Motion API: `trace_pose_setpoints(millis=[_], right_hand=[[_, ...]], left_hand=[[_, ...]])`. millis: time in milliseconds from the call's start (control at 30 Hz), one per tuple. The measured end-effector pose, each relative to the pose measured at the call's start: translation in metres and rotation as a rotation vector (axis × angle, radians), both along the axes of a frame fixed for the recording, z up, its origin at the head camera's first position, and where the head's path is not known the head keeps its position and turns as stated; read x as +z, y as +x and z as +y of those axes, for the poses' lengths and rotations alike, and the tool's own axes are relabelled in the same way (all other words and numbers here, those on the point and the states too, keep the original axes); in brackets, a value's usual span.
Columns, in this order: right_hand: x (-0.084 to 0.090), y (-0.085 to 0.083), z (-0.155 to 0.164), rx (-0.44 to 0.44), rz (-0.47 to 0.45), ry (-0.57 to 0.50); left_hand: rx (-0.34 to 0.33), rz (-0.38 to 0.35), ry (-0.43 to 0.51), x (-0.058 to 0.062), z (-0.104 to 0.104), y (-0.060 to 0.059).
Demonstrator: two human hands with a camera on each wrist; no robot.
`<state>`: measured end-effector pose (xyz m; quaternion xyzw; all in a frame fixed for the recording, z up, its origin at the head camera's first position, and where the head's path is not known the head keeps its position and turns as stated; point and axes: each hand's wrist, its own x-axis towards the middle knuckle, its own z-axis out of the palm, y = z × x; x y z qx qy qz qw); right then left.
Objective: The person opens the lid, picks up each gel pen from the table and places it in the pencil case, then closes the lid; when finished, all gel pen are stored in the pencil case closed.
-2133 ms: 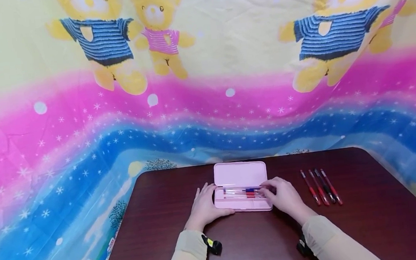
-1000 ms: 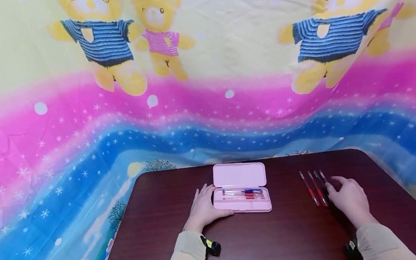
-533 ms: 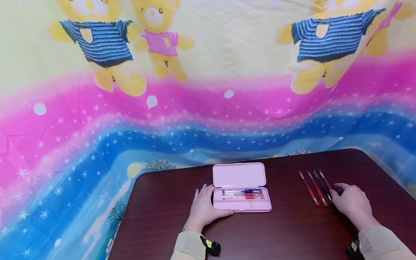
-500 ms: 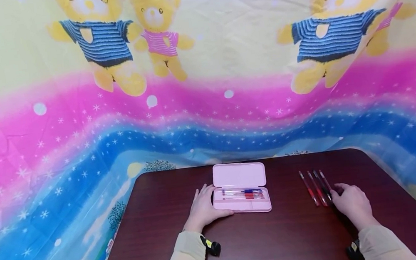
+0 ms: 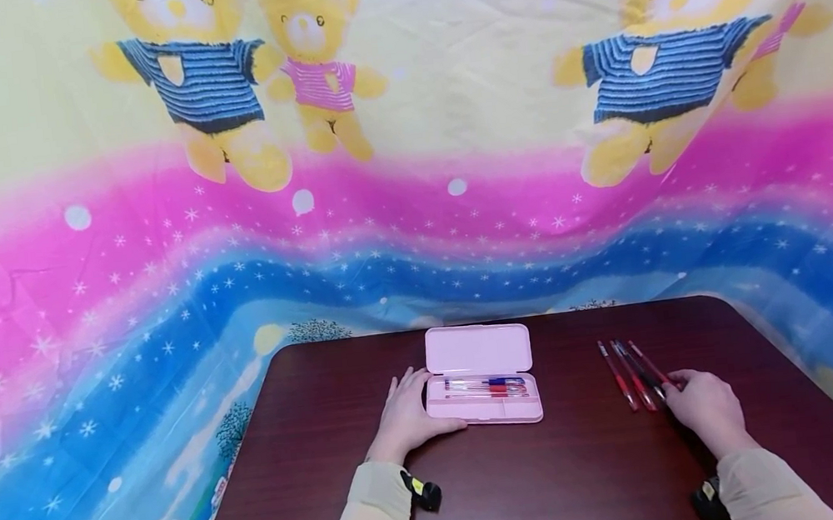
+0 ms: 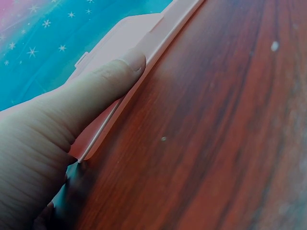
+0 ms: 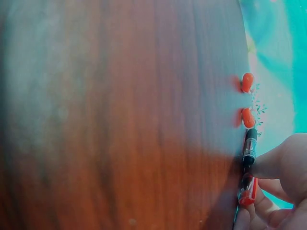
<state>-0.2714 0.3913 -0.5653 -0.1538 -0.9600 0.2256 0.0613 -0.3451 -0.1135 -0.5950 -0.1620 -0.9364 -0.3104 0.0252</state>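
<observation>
Rightmost red pen [image 5: 648, 361]: judged light, stiff, smooth plastic; likely to roll or slip if squeezed off-centre, not very fragile. Best taken mid-barrel, thumb and finger on opposite sides, clear of the black pen [image 7: 250, 146] just left of it.

Pink pencil case [image 5: 478, 350]: judged light, thin-walled, easily slid on the table [image 5: 573, 479]. Best braced at the left end; hinge probably the weak spot.

Positions: near part of the red pen is pinched by the right hand [image 5: 705, 404], far end pointed far-left. Full lift-off can't be told; exact fingertip contact partly hidden. Two other red pens [image 5: 617, 375] are laid farther left. Case is set left of all these, well apart, lid open on the far side, more pens [image 5: 485, 389] laid in its far compartment. Its left end is gripped by the left hand [image 5: 405, 418], thumb over the near edge. Hands well apart.
</observation>
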Motion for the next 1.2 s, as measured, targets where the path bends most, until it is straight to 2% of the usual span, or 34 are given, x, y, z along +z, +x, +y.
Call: trace_pose_setpoints(millis=[267, 467, 633, 933, 1200], right_hand=[[0.004, 0.003, -0.003, 0.003, -0.001, -0.021], [0.012, 0.001, -0.017, 0.026, 0.023, -0.039], [0.021, -0.003, -0.035, 0.065, 0.071, -0.020], [0.040, -0.012, -0.071, 0.131, 0.097, -0.037], [0.042, -0.024, -0.111, 0.213, 0.178, 0.007]], left_hand=[[-0.001, 0.000, -0.012, -0.001, 0.000, 0.000], [-0.004, 0.005, -0.023, -0.002, 0.000, -0.002], [-0.002, 0.002, -0.023, -0.002, 0.000, -0.002], [0.000, -0.001, -0.020, -0.001, 0.000, -0.002], [0.003, -0.001, -0.016, -0.001, 0.000, -0.002]])
